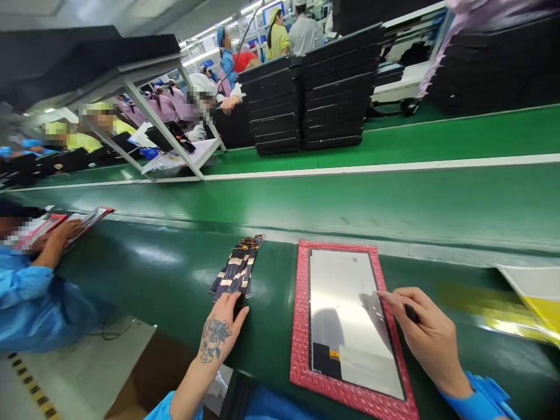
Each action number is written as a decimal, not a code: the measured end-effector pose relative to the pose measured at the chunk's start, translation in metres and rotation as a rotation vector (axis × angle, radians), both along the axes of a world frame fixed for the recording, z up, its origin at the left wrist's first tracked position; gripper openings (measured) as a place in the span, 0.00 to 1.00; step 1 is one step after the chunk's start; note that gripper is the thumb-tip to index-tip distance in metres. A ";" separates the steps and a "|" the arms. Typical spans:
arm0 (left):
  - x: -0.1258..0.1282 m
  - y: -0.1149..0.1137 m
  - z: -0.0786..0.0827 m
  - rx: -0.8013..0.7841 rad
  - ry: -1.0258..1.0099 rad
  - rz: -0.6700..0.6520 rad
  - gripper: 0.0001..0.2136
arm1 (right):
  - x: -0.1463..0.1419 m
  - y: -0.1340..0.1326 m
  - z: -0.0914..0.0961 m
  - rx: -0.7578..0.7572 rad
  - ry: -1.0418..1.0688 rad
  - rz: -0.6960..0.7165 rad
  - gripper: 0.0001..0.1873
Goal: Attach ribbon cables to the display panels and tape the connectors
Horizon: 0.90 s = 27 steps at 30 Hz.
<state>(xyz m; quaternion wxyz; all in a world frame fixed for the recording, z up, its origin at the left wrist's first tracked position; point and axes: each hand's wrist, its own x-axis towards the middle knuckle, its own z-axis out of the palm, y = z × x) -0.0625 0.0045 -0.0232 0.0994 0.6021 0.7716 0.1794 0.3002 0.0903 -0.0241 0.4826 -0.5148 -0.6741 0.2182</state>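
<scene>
My left hand [221, 329] lay palm down at the near edge of the green bench [166, 274]. Its fingers rested on the near ends of a bundle of dark flex strips [238, 265], which fanned away from me toward the bench's far edge. The thumb stood out to the right, and I could not tell whether that grip had closed on the strips or only touched them.

My right hand [426, 335] was closed around a small dark tool [411, 314] (too little of it showed to name it), pinched between thumb and fingers. The forefinger reached out to the right edge of the grey display panel [350, 315] and touched it about halfway along.

The panel lay flat in a red textured tray [301, 326], just right of the strips and apart from them. A small black patch with a yellow mark sat at the panel's near left corner.

Beyond the bench ran a green conveyor belt [394, 204]. A yellow and white sheet [534, 297] lay blurred at the far right.

At the left, a co-worker's blue sleeve [30, 297] reached to another red tray [87, 219]. Stacks of black trays [306, 93] stood across the belt, with more people behind them.
</scene>
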 end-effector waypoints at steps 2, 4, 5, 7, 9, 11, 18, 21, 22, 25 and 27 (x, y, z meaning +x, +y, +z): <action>0.001 -0.002 -0.004 -0.019 -0.009 0.052 0.18 | 0.003 -0.003 -0.004 0.020 -0.034 0.040 0.18; 0.002 -0.001 -0.005 -0.019 -0.054 0.126 0.20 | 0.005 -0.005 -0.005 0.033 -0.052 0.058 0.17; 0.002 0.000 -0.005 -0.022 -0.092 0.157 0.21 | 0.005 -0.005 -0.004 0.040 -0.057 0.063 0.17; 0.002 0.004 -0.002 -0.032 -0.163 0.199 0.21 | 0.004 -0.005 -0.001 0.052 -0.057 0.065 0.16; 0.001 0.009 0.002 -0.047 -0.212 0.212 0.19 | 0.002 -0.005 0.002 0.053 -0.052 0.063 0.16; -0.002 0.013 0.004 -0.076 -0.256 0.216 0.17 | 0.000 -0.005 0.005 0.048 -0.042 0.061 0.17; -0.022 0.024 0.000 -0.131 -0.537 0.256 0.19 | 0.000 -0.008 0.006 0.026 0.015 0.052 0.15; -0.026 0.025 0.000 -0.146 -0.636 0.253 0.22 | 0.001 -0.007 0.004 0.030 0.022 0.054 0.14; -0.027 0.025 0.000 -0.146 -0.651 0.253 0.23 | 0.001 -0.007 0.003 0.022 0.019 0.056 0.14; -0.029 0.022 -0.001 -0.115 -0.621 0.257 0.25 | 0.001 -0.005 0.001 0.004 0.005 0.060 0.13; -0.031 0.020 0.000 -0.087 -0.554 0.255 0.24 | 0.001 -0.004 -0.001 0.003 -0.003 0.060 0.14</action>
